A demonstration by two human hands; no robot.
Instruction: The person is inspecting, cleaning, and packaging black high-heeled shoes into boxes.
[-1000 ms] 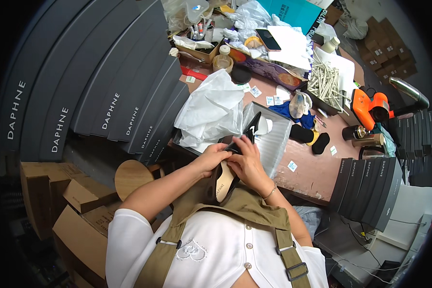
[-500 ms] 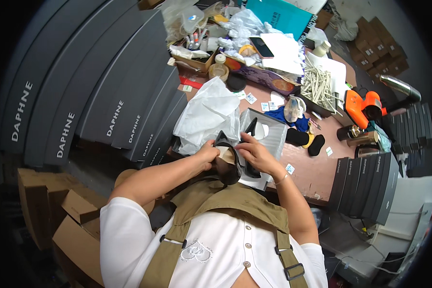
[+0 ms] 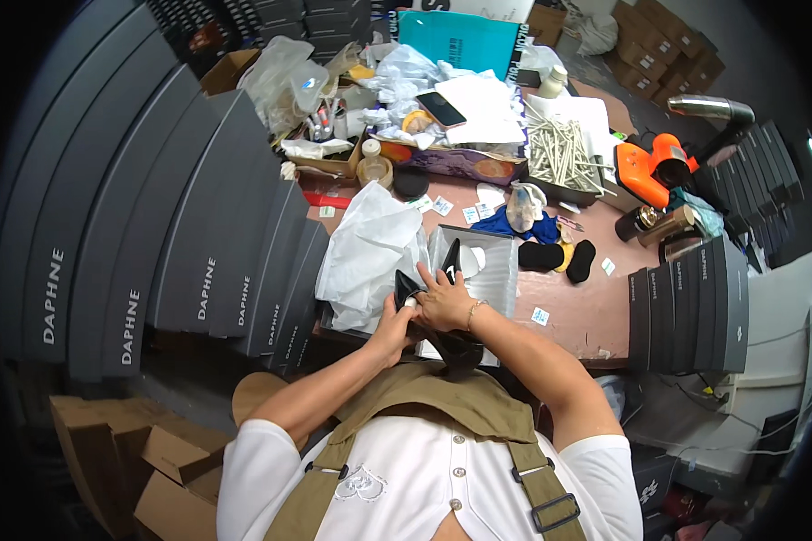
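Head view: left hand grips black shoe, right splayed over; boxes flank table.

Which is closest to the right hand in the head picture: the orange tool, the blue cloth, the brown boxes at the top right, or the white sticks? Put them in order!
From the right hand in the head view:
1. Blue cloth: just ahead, rightward.
2. White sticks: farther ahead, rightward.
3. Orange tool: farther right.
4. Brown boxes: top right.
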